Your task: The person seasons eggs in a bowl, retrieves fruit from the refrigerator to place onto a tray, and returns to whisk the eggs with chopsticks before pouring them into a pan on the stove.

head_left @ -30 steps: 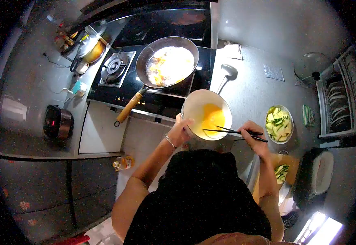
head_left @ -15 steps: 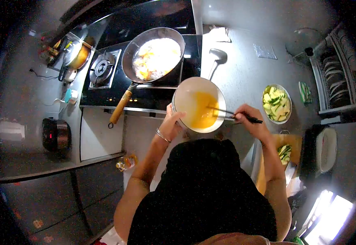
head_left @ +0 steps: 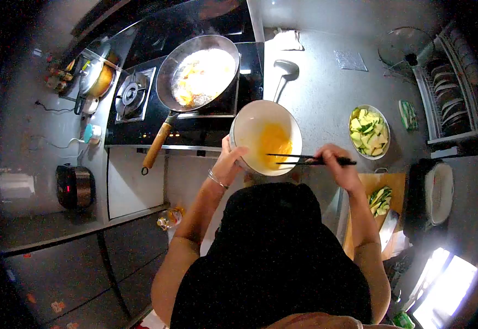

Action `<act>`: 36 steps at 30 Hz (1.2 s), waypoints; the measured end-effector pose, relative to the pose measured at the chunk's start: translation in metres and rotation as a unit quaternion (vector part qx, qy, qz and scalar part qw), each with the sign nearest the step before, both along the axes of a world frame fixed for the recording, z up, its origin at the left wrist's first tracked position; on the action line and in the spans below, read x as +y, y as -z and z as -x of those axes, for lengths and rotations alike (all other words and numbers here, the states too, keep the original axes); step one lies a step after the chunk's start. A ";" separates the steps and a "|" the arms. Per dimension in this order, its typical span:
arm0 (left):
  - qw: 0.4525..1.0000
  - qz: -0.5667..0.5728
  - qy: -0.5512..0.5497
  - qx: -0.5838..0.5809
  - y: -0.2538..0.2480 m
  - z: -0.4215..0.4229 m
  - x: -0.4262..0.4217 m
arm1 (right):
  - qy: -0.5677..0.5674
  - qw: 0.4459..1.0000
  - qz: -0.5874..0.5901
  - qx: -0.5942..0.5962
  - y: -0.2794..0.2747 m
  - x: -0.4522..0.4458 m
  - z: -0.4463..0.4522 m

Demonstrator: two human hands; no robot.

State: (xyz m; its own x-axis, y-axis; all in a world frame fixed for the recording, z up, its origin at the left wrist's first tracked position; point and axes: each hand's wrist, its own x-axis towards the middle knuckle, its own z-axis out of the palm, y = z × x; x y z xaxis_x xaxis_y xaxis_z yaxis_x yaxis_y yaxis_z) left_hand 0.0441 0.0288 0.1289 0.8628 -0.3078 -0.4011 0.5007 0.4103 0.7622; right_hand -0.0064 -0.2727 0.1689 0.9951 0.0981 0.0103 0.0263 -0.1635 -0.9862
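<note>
My left hand (head_left: 230,163) grips the rim and side of a white bowl (head_left: 247,129), which is tilted and has yellow liquid, looking like beaten egg, (head_left: 275,140) in it. Closed around a pair of black chopsticks (head_left: 310,160), my right hand (head_left: 337,162) is just right of the bowl, with the chopstick tips inside over the yellow liquid. Up and to the left, a pan (head_left: 165,82) with a wooden handle (head_left: 156,145) stands on the stove, holding bright, glaring contents with yellow-orange bits.
A ladle (head_left: 286,68) lies on the counter right of the stove. Farther right are a bowl of cut green vegetables (head_left: 368,131), a dish rack (head_left: 448,101) and a cutting board (head_left: 395,183) with slices and a knife (head_left: 389,226). A rice cooker (head_left: 75,187) stands at left.
The chopsticks have moved about within the bowl, and the yellow liquid has shifted. The view has shifted, so the pan and counter items appear farther left and higher. Both hands keep their hold.
</note>
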 end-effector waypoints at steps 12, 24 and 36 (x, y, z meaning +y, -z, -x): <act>0.998 -0.021 -0.010 0.058 0.000 -0.002 -0.004 | 0.004 0.994 0.105 -0.033 0.014 -0.003 0.000; 0.998 0.032 -0.022 0.054 -0.010 -0.005 -0.005 | -0.014 0.994 0.101 -0.035 0.000 0.009 -0.009; 0.998 -0.024 0.007 0.062 -0.032 -0.010 -0.003 | 0.017 0.995 0.093 0.015 -0.002 0.002 -0.012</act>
